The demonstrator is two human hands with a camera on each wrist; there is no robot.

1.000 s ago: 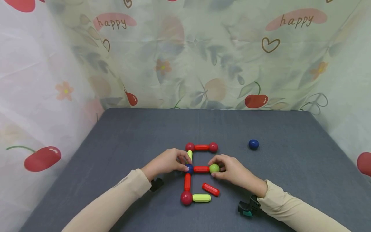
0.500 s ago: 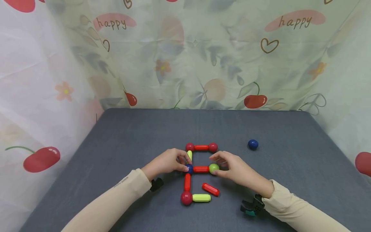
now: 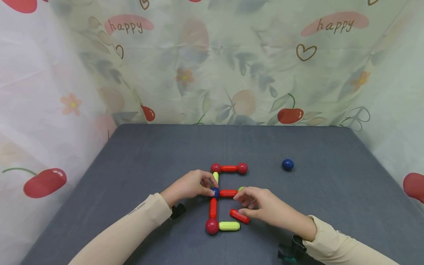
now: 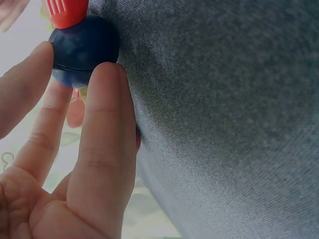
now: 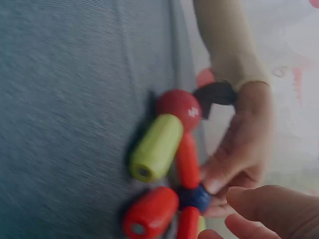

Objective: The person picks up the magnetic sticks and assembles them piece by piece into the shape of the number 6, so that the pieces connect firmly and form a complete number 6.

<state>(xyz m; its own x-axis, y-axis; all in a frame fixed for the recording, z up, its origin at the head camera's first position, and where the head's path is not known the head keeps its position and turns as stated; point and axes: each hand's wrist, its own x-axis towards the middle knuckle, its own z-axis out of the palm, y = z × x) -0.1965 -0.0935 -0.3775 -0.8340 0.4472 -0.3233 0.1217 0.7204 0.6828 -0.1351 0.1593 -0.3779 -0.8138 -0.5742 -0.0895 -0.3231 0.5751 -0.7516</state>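
My left hand (image 3: 197,186) pinches a blue ball (image 4: 84,47) between thumb and fingers. That ball joins a yellow-green rod (image 3: 216,177) on the far side, a red rod (image 3: 228,193) to the right and another red rod (image 3: 213,208) toward me. The right-hand rod ends at a lime ball (image 3: 241,188), mostly hidden behind my right hand (image 3: 265,206). With fingers loosely bent and holding nothing, that hand hovers over a loose red rod (image 5: 150,213), its thumb overlapping the rod's end in the head view. A large red ball (image 3: 212,226) bears a yellow-green rod (image 5: 157,148).
At the far end of the figure, two red balls (image 3: 242,168) are joined by a red rod (image 3: 229,168). A separate blue ball (image 3: 288,164) lies at the back right of the grey table (image 3: 149,147). Printed curtains (image 3: 212,66) enclose the table.
My right hand has let go of the lime ball and moved toward me, over the loose red rod. The left hand stays at the blue ball.
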